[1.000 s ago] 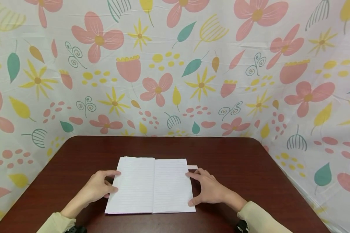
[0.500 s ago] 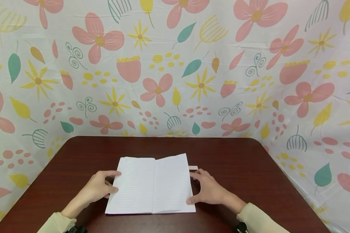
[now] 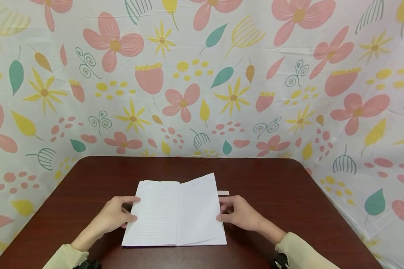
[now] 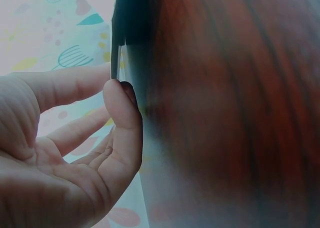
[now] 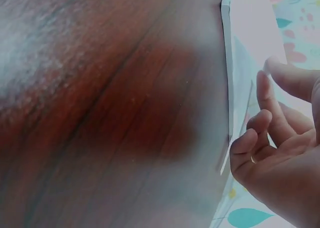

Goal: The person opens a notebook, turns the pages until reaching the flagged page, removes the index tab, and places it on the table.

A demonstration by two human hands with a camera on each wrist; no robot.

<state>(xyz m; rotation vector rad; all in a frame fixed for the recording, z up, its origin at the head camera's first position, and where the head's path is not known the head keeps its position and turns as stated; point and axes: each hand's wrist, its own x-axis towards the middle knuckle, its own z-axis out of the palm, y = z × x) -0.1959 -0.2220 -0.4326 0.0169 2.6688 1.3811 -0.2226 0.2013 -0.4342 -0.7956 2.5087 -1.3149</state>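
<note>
Lined notebook (image 3: 155, 216): open, lower centre of the frame, on the brown table (image 3: 262, 175)
Left hand (image 3: 113, 215): lower left, pinching the notebook's left edge
Right hand (image 3: 241, 213): lower right, pinching the right page (image 3: 198, 213), whose top corner is raised
White strip (image 3: 223, 193): beside that page
</note>
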